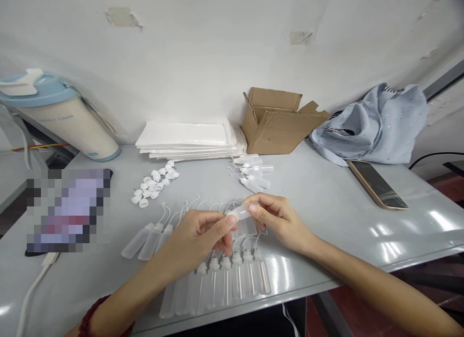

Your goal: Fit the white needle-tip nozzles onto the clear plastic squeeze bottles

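Between my two hands is a small translucent plastic bottle (242, 212), held tilted above the table. My right hand (277, 218) grips its body between thumb and fingers. At its other end my left hand (213, 229) pinches the neck area; whether a cap is in those fingers is hidden. Rows of similar squeeze bottles (226, 279) with thin strap-like tips lie below and behind my hands, partly covered by them. A small pile of white caps (154, 184) sits beyond my left hand. Several more bottles (253, 170) lie loosely beyond my right hand.
Against the wall are a stack of white padded envelopes (188, 139) and an open cardboard box (279, 129). A tumbler (72, 119) and a blurred phone (68, 211) with a cable stand left. At right lie another phone (379, 184) and a light-blue cloth bag (377, 126).
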`<state>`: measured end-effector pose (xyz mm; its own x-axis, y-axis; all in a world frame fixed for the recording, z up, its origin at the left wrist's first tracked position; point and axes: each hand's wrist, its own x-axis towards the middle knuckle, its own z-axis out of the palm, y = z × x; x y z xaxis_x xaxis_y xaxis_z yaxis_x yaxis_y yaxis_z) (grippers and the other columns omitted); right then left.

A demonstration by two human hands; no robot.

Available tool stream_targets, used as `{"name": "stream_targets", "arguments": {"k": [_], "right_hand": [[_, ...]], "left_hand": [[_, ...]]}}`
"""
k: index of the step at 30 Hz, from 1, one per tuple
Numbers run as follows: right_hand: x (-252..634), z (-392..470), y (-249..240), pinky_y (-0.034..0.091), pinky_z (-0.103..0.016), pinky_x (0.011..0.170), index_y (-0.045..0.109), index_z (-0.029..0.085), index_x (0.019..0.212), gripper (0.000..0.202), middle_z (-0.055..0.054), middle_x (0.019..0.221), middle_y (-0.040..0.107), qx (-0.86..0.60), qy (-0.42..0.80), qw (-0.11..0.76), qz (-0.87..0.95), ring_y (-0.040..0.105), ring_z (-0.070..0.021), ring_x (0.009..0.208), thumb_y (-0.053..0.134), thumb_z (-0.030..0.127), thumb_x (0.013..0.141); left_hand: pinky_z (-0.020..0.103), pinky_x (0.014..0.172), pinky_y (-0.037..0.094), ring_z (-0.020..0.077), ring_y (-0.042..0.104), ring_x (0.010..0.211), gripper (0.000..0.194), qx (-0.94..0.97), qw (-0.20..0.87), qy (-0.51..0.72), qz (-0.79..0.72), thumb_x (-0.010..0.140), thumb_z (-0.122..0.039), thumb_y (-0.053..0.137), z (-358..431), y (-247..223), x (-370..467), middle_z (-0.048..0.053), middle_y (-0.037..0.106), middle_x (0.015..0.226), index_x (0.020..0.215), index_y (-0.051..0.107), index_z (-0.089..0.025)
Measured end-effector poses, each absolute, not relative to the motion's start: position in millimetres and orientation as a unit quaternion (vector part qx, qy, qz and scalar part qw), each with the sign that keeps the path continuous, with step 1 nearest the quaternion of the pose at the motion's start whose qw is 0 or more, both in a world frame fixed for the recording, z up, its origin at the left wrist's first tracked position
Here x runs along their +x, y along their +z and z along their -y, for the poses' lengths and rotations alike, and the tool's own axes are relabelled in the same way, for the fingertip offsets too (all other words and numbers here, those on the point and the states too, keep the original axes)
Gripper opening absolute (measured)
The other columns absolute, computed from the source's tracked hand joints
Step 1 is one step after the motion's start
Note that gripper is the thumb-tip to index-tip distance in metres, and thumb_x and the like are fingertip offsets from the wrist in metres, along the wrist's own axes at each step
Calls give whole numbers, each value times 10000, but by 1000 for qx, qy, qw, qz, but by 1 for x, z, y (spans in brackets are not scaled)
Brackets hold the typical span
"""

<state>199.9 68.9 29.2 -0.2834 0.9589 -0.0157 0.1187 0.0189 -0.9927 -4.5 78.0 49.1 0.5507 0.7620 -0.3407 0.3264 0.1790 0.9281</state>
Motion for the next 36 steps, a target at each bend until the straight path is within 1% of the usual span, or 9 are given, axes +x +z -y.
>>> {"name": "stream_targets", "arguments": {"k": [2, 6, 10, 13, 18, 21, 28, 32, 36], "right_hand": [[201, -70, 30, 335, -231, 517, 643, 147, 855, 252, 30, 628, 506, -456, 507, 409, 607, 426, -78, 533, 549, 377, 898], [201, -68, 33, 316, -235, 515, 643, 143, 809, 267, 38, 608, 477, -470, 484, 411, 614, 399, -76, 532, 542, 372, 900], [200, -67, 34, 313, -232, 503, 648, 145, 807, 275, 49, 574, 456, -462, 494, 409, 612, 398, -77, 519, 532, 371, 909], [202, -69, 34, 332, -233, 515, 667, 152, 846, 232, 32, 624, 519, -449, 471, 423, 630, 426, -78, 537, 538, 332, 912], [202, -69, 31, 374, -236, 545, 677, 172, 936, 182, 17, 681, 579, -414, 448, 426, 668, 475, -91, 578, 548, 299, 914], [201, -67, 30, 393, -243, 562, 672, 170, 951, 193, -1, 724, 615, -405, 439, 414, 688, 493, -100, 602, 550, 314, 910], [203, -66, 36, 340, -233, 496, 654, 150, 845, 268, 20, 613, 531, -420, 448, 375, 694, 422, -90, 535, 531, 379, 910], [203, -67, 38, 328, -238, 494, 639, 152, 804, 278, 10, 636, 547, -420, 493, 363, 670, 420, -86, 537, 535, 390, 906], [201, -69, 36, 319, -237, 484, 659, 158, 820, 261, 31, 588, 506, -429, 500, 376, 652, 391, -81, 507, 556, 386, 894]], "left_hand": [[219, 598, 490, 112, 617, 546, 361, 604, 643, 174, -438, 886, -436, 538, -79, 49, -7, -22, 628, 577, 674, 662, -171], [190, 504, 435, 88, 563, 474, 328, 621, 592, 227, -461, 875, -394, 546, -77, 52, -10, -38, 589, 511, 661, 667, -177], [187, 446, 379, 78, 485, 414, 335, 631, 553, 238, -489, 834, -348, 579, -74, 58, -10, -46, 547, 444, 547, 608, -179], [194, 483, 395, 91, 504, 456, 416, 624, 529, 232, -526, 851, -356, 559, -75, 61, -9, -33, 548, 445, 476, 533, -177], [216, 615, 473, 115, 591, 592, 356, 634, 587, 210, -458, 895, -428, 511, -78, 59, -8, -21, 651, 626, 656, 625, -191], [237, 643, 487, 122, 605, 591, 405, 638, 615, 186, -424, 919, -443, 469, -75, 55, -6, -15, 630, 621, 648, 622, -183], [240, 576, 457, 113, 536, 499, 452, 649, 610, 176, -420, 922, -438, 456, -70, 55, -4, -15, 570, 495, 579, 593, -177], [225, 570, 444, 115, 564, 539, 409, 660, 603, 167, -416, 915, -407, 470, -69, 58, -3, -16, 584, 533, 591, 581, -182], [233, 567, 455, 130, 573, 566, 418, 666, 585, 154, -435, 914, -444, 448, -72, 58, -3, -4, 623, 591, 615, 589, -188]]}}
